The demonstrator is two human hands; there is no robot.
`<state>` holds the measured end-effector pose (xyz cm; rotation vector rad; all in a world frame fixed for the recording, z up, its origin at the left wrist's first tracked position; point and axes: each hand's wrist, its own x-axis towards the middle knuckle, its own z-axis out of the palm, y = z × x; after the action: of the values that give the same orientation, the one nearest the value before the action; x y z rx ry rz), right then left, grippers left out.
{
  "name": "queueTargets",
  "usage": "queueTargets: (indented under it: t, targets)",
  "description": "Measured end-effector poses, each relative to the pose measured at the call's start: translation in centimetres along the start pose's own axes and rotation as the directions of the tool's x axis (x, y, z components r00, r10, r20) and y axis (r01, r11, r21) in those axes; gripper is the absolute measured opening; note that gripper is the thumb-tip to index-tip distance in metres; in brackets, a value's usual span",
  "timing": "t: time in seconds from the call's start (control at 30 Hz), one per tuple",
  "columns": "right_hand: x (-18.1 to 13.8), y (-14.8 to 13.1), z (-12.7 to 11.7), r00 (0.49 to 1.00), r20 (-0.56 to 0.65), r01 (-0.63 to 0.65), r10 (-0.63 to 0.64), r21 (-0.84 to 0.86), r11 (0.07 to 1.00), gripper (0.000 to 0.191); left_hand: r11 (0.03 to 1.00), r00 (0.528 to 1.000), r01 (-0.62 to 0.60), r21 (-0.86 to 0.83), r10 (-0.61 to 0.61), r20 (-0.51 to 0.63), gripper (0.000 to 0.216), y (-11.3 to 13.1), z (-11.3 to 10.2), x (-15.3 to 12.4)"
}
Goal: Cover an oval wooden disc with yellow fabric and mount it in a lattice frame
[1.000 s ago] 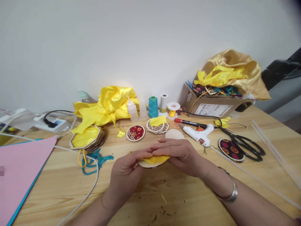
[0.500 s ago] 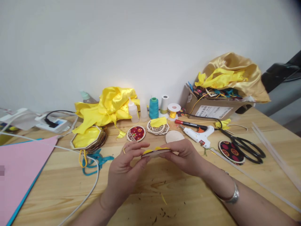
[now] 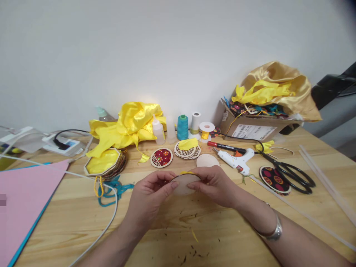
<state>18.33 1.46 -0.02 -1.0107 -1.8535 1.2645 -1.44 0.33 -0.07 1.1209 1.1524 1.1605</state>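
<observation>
Both hands pinch a round pale wooden disc [image 3: 184, 184] just above the tabletop [image 3: 172, 237]. The left hand [image 3: 148, 194] grips its left edge and the right hand [image 3: 215, 185] its right. Only a sliver of yellow satin cloth [image 3: 188, 172] shows behind the top rim. I judge it could slip off-centre or wrinkle if either pinch loosens. The brown cardboard box [image 3: 250, 129] bears a white label, its print too small to read.

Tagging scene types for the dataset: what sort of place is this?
Likely a craft worktable at home or in a small studio. A hot glue gun, thread spools and scissors sit on the wooden tabletop, and the left hand and right hand hold a wooden disc.
</observation>
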Motion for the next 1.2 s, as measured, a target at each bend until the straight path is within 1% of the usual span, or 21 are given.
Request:
queueTargets:
  t: [0.1, 0.2, 0.23, 0.3, 0.33, 0.37, 0.4, 0.47, 0.53, 0.6, 0.7, 0.77, 0.83, 0.9, 1.07, 1.2]
  targets:
    - [0.0, 0.1, 0.1, 1.0, 0.007, -0.004, 0.004, 0.071, 0.997, 0.018, 1.0, 0.999, 0.025, -0.002, -0.025, -0.02, 0.019, 0.0, 0.1, 0.1]
    - [0.0, 0.1, 0.1, 1.0, 0.012, -0.005, 0.003, 0.102, 0.995, 0.016, 1.0, 1.0, 0.008, -0.026, -0.009, -0.016, 0.021, -0.2, 0.1, 0.3]
    - [0.0, 0.0, 0.1, 1.0, 0.014, -0.001, 0.0, 0.115, 0.993, 0.015, 0.999, 1.0, -0.001, -0.048, 0.001, -0.001, 0.026, -0.3, 0.1, 0.3]
    - [0.1, 0.0, 0.1, 1.0, 0.023, 0.005, -0.008, 0.136, 0.991, 0.015, 0.994, 0.998, 0.006, -0.111, 0.001, 0.059, 0.047, -0.3, 0.1, 0.3]
    - [0.1, 0.0, 0.1, 1.0, 0.028, 0.003, -0.007, 0.146, 0.989, 0.014, 0.99, 0.994, 0.035, -0.14, -0.021, 0.105, 0.056, -0.3, 0.1, 0.3]
    - [0.1, -0.1, 0.1, 0.999, 0.033, -0.001, -0.004, 0.16, 0.987, 0.014, 0.984, 0.985, 0.09, -0.157, -0.064, 0.163, 0.063, -0.3, 0.1, 0.3]
    - [0.1, -0.1, 0.1, 0.999, 0.04, -0.008, 0.001, 0.182, 0.983, 0.013, 0.974, 0.966, 0.16, -0.16, -0.121, 0.23, 0.066, -0.3, 0.1, 0.2]
    - [0.1, -0.1, 0.1, 0.998, 0.063, -0.021, 0.006, 0.251, 0.968, 0.014, 0.949, 0.906, 0.284, -0.139, -0.219, 0.362, 0.064, -0.3, 0.1, 0.0]
    - [0.0, -0.2, 0.0, 0.996, 0.087, -0.037, 0.01, 0.316, 0.948, 0.016, 0.933, 0.84, 0.345, -0.101, -0.259, 0.476, 0.059, -0.2, 0.0, -0.1]
    - [-0.2, -0.3, 0.0, 0.995, 0.1, -0.056, 0.021, 0.364, 0.93, 0.017, 0.938, 0.795, 0.34, -0.068, -0.248, 0.554, 0.062, -0.1, -0.1, -0.2]
    - [-0.3, -0.7, 0.0, 0.993, 0.113, -0.088, 0.041, 0.447, 0.89, 0.017, 0.959, 0.742, 0.283, -0.02, -0.206, 0.637, 0.081, -0.1, -0.3, -0.1]
    - [-0.3, -0.9, 0.0, 0.99, 0.127, -0.115, 0.057, 0.515, 0.85, 0.016, 0.974, 0.712, 0.227, -0.004, -0.163, 0.683, 0.088, -0.3, -0.5, -0.2]
    - [-0.3, -1.1, 0.1, 0.987, 0.14, -0.141, 0.074, 0.562, 0.815, 0.016, 0.983, 0.696, 0.185, -0.004, -0.128, 0.707, 0.088, -0.5, -0.6, -0.4]
    - [-0.2, -1.0, 0.1, 0.985, 0.15, -0.154, 0.081, 0.584, 0.797, 0.016, 0.982, 0.703, 0.188, -0.01, -0.128, 0.699, 0.085, -0.7, -0.6, -0.6]
    - [0.1, -0.4, 0.4, 0.986, 0.149, -0.144, 0.07, 0.567, 0.811, 0.013, 0.958, 0.775, 0.276, -0.073, -0.177, 0.607, 0.064, -0.8, -0.5, -1.2]
    - [0.2, 0.0, 0.4, 0.989, 0.127, -0.133, 0.075, 0.545, 0.828, 0.015, 0.914, 0.813, 0.351, -0.203, -0.19, 0.55, 0.055, -0.7, 0.0, -1.2]
